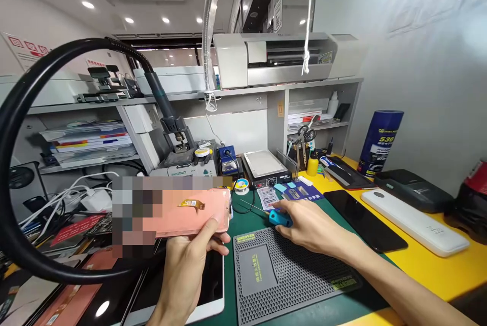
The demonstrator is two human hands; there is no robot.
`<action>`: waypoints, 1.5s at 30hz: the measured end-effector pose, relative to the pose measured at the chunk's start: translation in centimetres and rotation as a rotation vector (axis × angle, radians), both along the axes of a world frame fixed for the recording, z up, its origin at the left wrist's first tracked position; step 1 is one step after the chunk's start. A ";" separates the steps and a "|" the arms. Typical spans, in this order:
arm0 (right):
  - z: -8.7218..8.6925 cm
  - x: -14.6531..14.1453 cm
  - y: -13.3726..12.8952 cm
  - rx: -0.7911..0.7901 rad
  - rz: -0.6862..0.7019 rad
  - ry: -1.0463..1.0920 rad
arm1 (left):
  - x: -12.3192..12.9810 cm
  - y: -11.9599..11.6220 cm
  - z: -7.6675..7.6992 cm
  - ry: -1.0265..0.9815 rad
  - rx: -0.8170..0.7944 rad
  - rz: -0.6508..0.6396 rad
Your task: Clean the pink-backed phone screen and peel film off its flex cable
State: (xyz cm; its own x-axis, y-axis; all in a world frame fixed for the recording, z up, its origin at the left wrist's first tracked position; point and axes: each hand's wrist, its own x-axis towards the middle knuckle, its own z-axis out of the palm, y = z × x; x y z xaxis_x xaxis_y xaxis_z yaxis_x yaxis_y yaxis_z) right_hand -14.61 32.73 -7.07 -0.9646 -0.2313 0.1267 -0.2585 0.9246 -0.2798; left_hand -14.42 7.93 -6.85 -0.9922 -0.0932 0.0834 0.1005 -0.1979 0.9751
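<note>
My left hand (190, 260) is closed around a phone-sized panel with a pink back (171, 214), thumb on its face, raised above a white-edged tablet (218, 295). A short orange flex cable (191, 204) lies on the pink surface. Blurred blocks cover the panel's left end. In my right hand (304, 222) is a blue-handled tool (280, 218); its thin metal shaft points left toward the panel without visibly touching it. Beneath the right hand lies a grey perforated repair mat (297, 275) with a rectangular recess.
Right of the mat lie a black phone (365, 219) and a white power bank (414, 222). A blue spray can (380, 143) stands behind them. At the back sit a flat heating plate (265, 164) and a solder spool (241, 185). A thick black hose (38, 67) loops across the left.
</note>
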 end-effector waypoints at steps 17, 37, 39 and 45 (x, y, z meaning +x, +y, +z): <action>1.5 1.6 0.3 0.164 0.111 0.023 | -0.1 -0.5 -0.1 -0.023 -0.035 -0.028; 5.3 1.2 5.9 -0.113 -0.100 0.094 | 0.0 -0.8 -0.5 0.005 -0.042 -0.065; 6.0 0.5 8.1 -0.151 -0.218 0.123 | 0.1 -0.8 -0.4 0.006 -0.040 -0.062; 6.3 -0.4 12.7 -0.195 -0.462 0.160 | 0.3 -0.6 -0.2 -0.015 -0.057 -0.044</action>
State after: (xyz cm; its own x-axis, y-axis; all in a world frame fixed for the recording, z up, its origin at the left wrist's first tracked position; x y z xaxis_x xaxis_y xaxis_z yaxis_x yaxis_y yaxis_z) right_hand -14.98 45.41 -0.80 -0.9254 0.2565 0.2790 0.1106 0.8869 -0.4485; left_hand -14.16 7.29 -7.09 -0.9964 -0.0445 0.0726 0.0784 -0.1463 0.9861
